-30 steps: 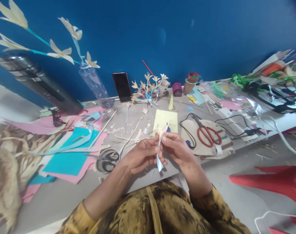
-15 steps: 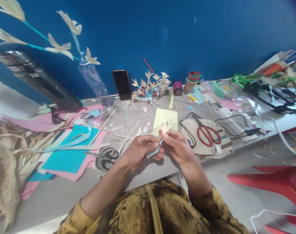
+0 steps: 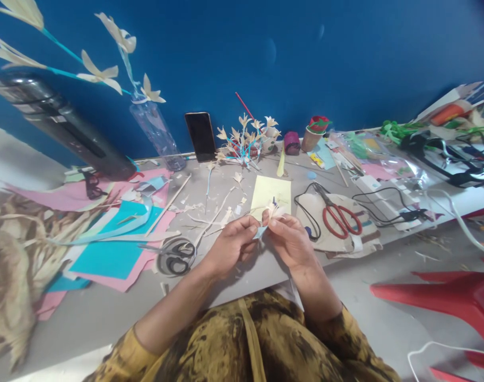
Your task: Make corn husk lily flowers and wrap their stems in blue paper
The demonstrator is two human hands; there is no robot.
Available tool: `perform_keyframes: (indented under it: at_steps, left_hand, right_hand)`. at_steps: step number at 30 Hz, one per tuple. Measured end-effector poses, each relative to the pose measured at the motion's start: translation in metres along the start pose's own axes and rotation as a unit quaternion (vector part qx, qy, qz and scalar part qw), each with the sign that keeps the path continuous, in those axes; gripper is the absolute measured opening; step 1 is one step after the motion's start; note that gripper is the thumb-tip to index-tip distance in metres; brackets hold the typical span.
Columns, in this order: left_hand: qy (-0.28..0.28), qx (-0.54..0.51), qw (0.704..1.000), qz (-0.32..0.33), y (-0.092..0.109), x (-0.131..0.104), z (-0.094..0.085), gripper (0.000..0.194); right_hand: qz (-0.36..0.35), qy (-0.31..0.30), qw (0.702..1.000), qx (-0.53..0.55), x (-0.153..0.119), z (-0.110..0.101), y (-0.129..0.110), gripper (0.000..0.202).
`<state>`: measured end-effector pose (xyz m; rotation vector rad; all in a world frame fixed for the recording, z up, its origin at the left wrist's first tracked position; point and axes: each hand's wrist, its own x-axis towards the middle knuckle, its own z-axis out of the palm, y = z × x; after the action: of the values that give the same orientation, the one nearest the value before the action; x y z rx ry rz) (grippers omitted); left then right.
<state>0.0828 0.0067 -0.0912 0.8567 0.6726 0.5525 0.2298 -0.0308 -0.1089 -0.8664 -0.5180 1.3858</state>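
Between my hands, close to the table's front edge, is a small cream flower [image 3: 274,210] with pointed petals. My right hand [image 3: 292,239] pinches it at its base, petals facing up and away from me. A short pale-blue paper strip [image 3: 260,232] meets the flower's base, and my left hand [image 3: 234,245] is closed on it with thumb and fingertips. Fingers cover most of the strip and the stem. Just beyond the flower lies a yellow paper square [image 3: 270,190]. Black-handled scissors [image 3: 176,255] rest left of my left hand; red-handled scissors [image 3: 341,220] lie right of my right hand.
Finished-looking flowers [image 3: 245,140] stand clustered at the back near a phone [image 3: 200,137]. A clear bottle [image 3: 156,132] and a dark flask [image 3: 62,127] stand back left. Blue paper [image 3: 106,260] and dried husks [image 3: 11,265] cover the left; a power strip [image 3: 385,201] lies right.
The blue strip, earlier hanging down long below my fingers, now shows only as a short piece by the flower's base. My left fingers have curled in closer, and the flower has tilted slightly.
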Motion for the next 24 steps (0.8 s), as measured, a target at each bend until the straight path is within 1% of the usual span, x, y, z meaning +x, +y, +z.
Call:
perform_keyframes:
  at_steps: [5, 10, 13, 17, 20, 24]
  left_hand:
    - [0.008, 0.023, 0.999, 0.045, -0.002, -0.001, 0.002, 0.040]
    - [0.043, 0.059, 0.993, 0.092, -0.002, -0.004, 0.003, 0.041]
    - [0.076, 0.118, 0.981, 0.130, 0.000, -0.006, 0.005, 0.036]
    - [0.126, 0.213, 0.954, 0.172, 0.004, -0.009, 0.007, 0.022]
    - [0.136, 0.262, 0.937, 0.184, 0.007, -0.010, 0.010, 0.016]
    - [0.144, 0.299, 0.921, 0.202, 0.006, -0.009, 0.012, 0.011]
  right_hand:
    - [-0.022, 0.044, 0.998, -0.033, 0.000, 0.002, 0.001, 0.021]
    - [-0.058, 0.057, 0.994, -0.073, 0.000, 0.006, 0.001, 0.027]
    - [-0.101, 0.071, 0.988, -0.095, 0.000, 0.006, 0.001, 0.032]
    - [-0.143, 0.086, 0.979, -0.118, -0.001, 0.005, 0.001, 0.031]
    - [-0.183, 0.123, 0.961, -0.165, -0.003, 0.005, 0.002, 0.032]
    - [-0.235, 0.186, 0.914, -0.272, -0.006, 0.006, 0.004, 0.030]
